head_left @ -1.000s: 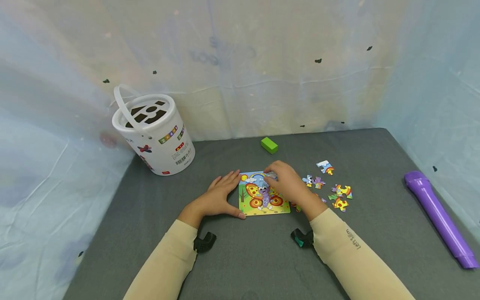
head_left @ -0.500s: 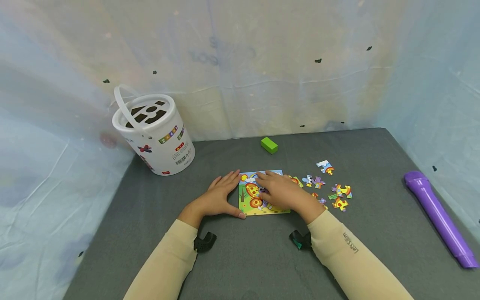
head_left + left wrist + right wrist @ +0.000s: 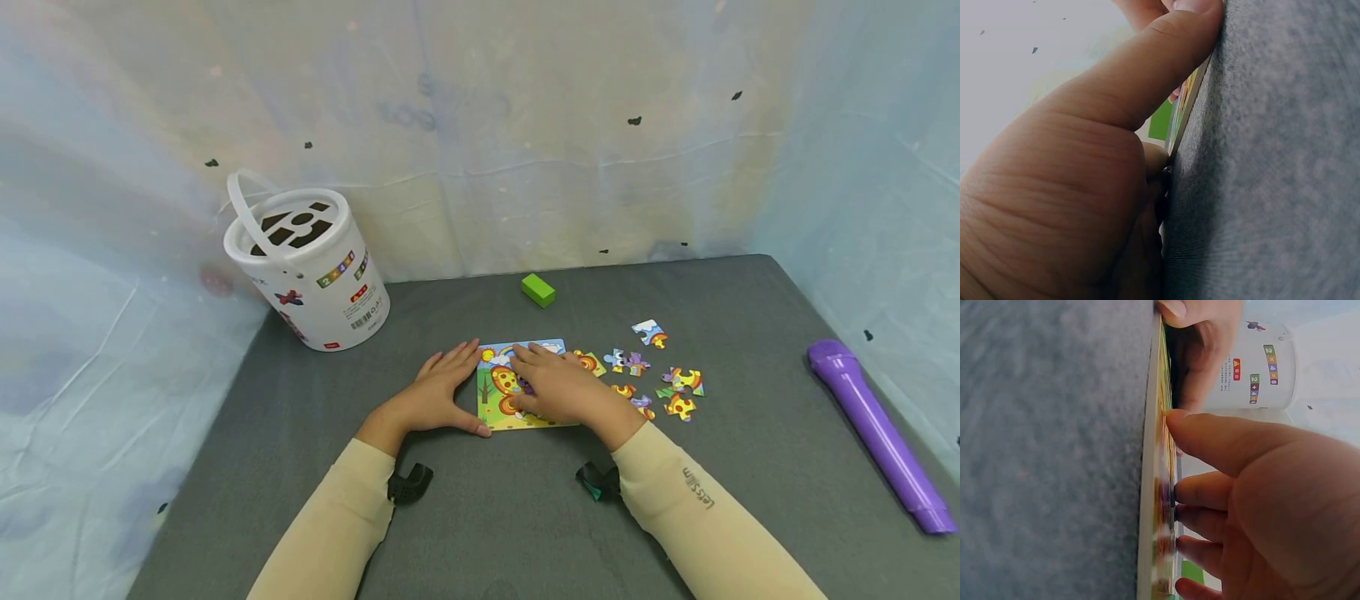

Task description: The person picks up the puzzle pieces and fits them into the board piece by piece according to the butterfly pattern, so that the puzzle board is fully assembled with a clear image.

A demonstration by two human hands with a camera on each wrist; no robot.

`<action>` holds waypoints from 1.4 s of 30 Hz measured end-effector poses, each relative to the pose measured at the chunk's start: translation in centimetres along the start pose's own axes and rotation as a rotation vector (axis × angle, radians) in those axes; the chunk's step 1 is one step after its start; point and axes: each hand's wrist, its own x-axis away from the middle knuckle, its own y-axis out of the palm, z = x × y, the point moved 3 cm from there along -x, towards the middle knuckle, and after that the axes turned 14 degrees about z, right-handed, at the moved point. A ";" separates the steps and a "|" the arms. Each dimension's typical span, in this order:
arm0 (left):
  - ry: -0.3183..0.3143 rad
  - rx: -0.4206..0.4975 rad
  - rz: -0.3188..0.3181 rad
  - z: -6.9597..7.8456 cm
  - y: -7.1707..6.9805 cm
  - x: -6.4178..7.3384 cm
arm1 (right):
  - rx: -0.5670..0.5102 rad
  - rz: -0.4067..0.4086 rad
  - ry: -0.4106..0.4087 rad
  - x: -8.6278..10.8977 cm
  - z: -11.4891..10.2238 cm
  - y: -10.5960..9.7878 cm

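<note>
A square puzzle board (image 3: 492, 415) with a bright butterfly picture lies flat on the grey table. My left hand (image 3: 435, 402) rests along its left side, fingers extended near the top corner and thumb at the bottom corner. Spread over the right half of the picture is my right hand (image 3: 562, 387). In the right wrist view, the fingertips and thumb of this right hand (image 3: 1285, 500) touch the board's upper face, and the board's edge (image 3: 1147, 469) shows side-on. Much of the picture's right half is hidden beneath that hand. Neither hand visibly grips a piece.
Several loose jigsaw pieces lie right of the board, among them a blue-edged piece (image 3: 649, 333) and a yellow-orange piece (image 3: 680, 407). Behind stands a green block (image 3: 538, 290). A white lidded bucket (image 3: 322, 283) is back left; a purple tube-shaped object (image 3: 877, 433) lies far right.
The right hand has moved from the board's top right corner down and left, flattening over the picture, then shifted only slightly. The left hand has stayed in place.
</note>
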 end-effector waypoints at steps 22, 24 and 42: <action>-0.014 -0.004 -0.010 0.1 -0.1 -0.1 | -0.677 0.230 0.119 -0.3 4.4 -1.2; -0.018 -0.005 -0.009 0.1 -0.1 -0.1 | -0.768 0.252 0.160 -0.1 5.2 -1.6; -0.014 -0.001 -0.009 0.0 -0.1 -0.1 | -1.179 0.464 0.255 2.6 11.8 -5.6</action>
